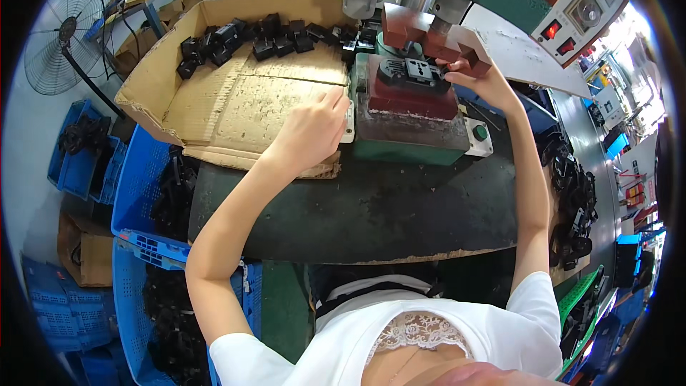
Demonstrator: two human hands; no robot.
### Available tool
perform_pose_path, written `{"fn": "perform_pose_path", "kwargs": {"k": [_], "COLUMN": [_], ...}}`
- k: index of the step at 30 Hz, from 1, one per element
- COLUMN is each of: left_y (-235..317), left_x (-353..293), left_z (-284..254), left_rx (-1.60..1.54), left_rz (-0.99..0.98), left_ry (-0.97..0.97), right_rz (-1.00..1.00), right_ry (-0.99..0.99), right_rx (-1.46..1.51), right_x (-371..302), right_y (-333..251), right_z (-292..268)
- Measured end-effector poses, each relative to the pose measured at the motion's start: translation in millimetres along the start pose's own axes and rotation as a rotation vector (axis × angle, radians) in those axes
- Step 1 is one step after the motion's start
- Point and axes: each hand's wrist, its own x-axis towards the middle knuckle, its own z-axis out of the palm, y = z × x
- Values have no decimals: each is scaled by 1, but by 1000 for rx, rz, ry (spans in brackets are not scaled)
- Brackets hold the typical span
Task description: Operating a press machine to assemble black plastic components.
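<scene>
A black plastic part with a silver-grey top (418,72) lies on the dark red block of the press (411,104), below the copper-coloured press head (429,36). My right hand (480,87) is at the part's right end, thumb and fingers closed about it. On the left, my left hand (314,127) has its fingers bent and pressed together against the white plate (348,123) at the side of the green press base. The fingertips are hidden, so anything under them does not show. A matching plate with a green button (479,133) sits to the right.
An open cardboard box (236,111) with several black plastic parts (275,36) along its far side stands left of the press. Blue crates (146,232) of black pieces are at the lower left. More black parts (572,193) lie at the right. A fan (68,28) stands far left.
</scene>
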Motion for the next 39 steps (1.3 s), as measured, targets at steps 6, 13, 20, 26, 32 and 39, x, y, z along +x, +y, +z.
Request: {"fn": "perform_pose_path", "kwargs": {"k": [6,13,20,26,32,39], "left_y": [-2,-2,-2,-3,1,-2], "left_x": [-1,0,0,0,2,-1], "left_z": [2,3,4,3,-1,-7], "left_rx": [-1,-1,11,25,25,-81], "left_rz": [9,26,22,1,12,-62], "left_ry": [0,28,33,-4,-10,-28], "right_rz": [-55,-76,-196,-106,-172,-313], "right_ry": [-53,-55,70,126,205,222], "right_rx": [-22,27,18,-37,5,-497], "right_x": [4,0,-10,-14,-19,-52], "right_y": [-8,0,14,16,21,-9], "right_z": [3,5,23,30,21,-9]}}
